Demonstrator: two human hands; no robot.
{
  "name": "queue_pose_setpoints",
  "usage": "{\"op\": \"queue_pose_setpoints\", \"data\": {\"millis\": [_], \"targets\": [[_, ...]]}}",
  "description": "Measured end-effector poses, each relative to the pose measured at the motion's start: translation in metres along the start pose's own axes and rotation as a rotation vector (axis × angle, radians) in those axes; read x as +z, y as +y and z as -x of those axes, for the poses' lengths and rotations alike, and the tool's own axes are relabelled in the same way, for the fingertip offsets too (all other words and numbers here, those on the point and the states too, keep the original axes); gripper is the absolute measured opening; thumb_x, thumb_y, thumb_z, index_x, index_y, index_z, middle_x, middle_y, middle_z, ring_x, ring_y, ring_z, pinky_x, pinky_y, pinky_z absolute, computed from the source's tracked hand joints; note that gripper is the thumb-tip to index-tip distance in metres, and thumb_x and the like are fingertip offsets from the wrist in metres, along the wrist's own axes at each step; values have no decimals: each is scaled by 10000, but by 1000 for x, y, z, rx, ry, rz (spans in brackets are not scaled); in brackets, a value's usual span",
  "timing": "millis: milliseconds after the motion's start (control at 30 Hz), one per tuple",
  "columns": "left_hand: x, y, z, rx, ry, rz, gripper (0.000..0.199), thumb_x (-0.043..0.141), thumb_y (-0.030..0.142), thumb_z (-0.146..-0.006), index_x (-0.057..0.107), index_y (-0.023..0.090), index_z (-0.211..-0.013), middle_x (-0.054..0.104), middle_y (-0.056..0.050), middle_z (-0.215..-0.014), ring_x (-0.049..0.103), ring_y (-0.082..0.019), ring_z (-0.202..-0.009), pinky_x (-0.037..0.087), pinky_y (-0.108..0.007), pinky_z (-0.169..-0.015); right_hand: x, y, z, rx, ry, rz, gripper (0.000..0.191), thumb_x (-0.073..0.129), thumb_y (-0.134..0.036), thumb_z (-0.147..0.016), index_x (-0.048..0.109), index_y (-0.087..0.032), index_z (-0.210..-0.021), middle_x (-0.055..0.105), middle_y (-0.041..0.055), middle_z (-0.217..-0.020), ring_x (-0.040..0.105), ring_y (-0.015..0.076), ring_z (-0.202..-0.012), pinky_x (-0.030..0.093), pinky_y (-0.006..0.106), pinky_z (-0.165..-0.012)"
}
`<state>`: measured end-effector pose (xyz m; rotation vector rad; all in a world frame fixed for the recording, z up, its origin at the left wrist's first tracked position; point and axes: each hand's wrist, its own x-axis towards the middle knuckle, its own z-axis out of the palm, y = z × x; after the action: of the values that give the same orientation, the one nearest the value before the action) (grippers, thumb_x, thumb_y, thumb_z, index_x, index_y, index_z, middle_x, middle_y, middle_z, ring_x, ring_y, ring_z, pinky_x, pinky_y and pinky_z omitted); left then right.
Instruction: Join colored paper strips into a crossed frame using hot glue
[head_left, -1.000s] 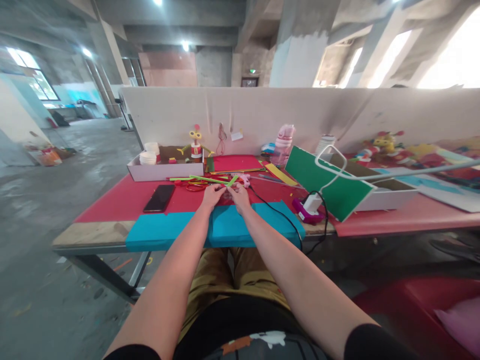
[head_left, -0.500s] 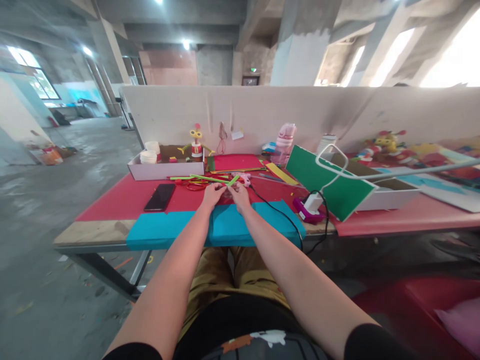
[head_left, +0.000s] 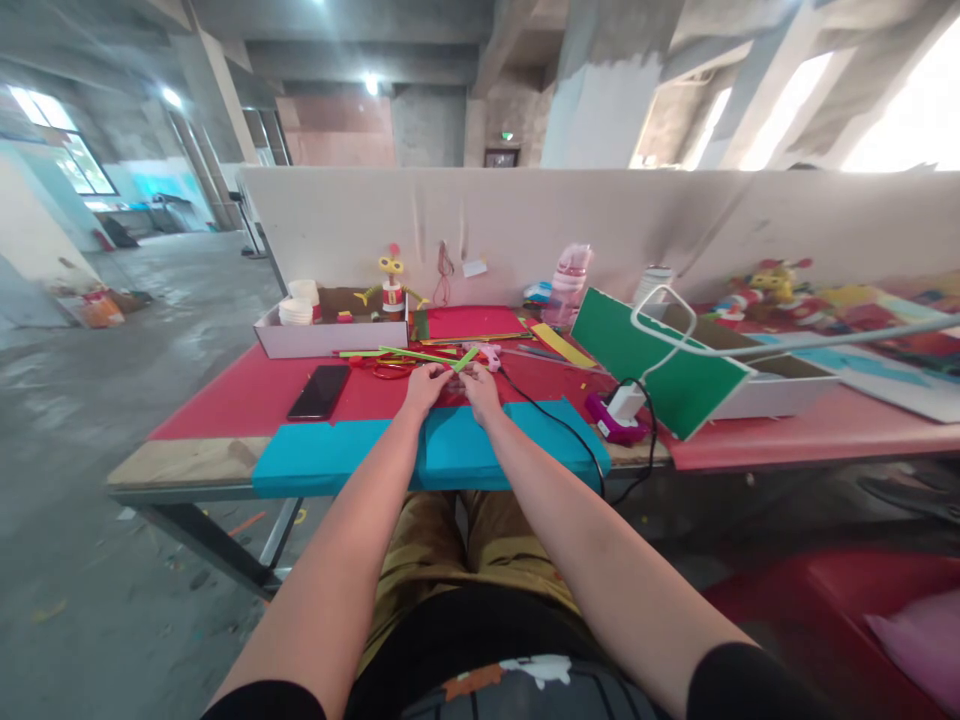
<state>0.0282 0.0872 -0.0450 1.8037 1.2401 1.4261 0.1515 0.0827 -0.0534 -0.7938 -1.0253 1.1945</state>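
My left hand and my right hand meet over the table, fingertips almost touching. Both are closed in a pinch on a light green strip, which slants up and to the right between them. Its lower end is hidden by the fingers. Behind my hands lie more green strips and a pair of red-handled scissors. Just past my right hand rests a pink glue gun with a black cord. Blue sheet material covers the table's front edge under my wrists.
A black phone lies to the left. Behind it, a white box holds paper cups and a yellow-eyed figure. On the right are a purple power socket, a green board and a pink bottle.
My hands stay in nearly the same place with the green strip between them. The fingers of my right hand have shifted slightly on it.
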Motion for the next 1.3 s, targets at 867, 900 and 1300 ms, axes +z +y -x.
{"op": "queue_pose_setpoints", "data": {"millis": [867,900,1300], "targets": [[4,-9,-4,-23,34,80,105,650,212,-673,604,160,-752,658,-26,-721,610,-151,-695,472,-261,-672,-1,-4,2,17,50,-40,174,631,-342,-720,537,-196,-728,585,-45,-572,567,105,-500,524,263,-570],[4,-10,-4,-19,33,82,105,648,206,-671,600,159,-752,659,-27,-726,612,-152,-699,475,-264,-676,-1,-5,3,12,55,-43,185,643,-345,-709,535,-197,-732,587,-45,-577,568,104,-502,522,259,-563],[8,-16,-5,-25,-32,142,124,619,203,-674,639,163,-789,676,-25,-736,621,-152,-684,487,-271,-680,0,-2,4,-47,50,35,276,707,-369,-601,541,-195,-736,589,-49,-601,570,123,-574,518,283,-614]]}}
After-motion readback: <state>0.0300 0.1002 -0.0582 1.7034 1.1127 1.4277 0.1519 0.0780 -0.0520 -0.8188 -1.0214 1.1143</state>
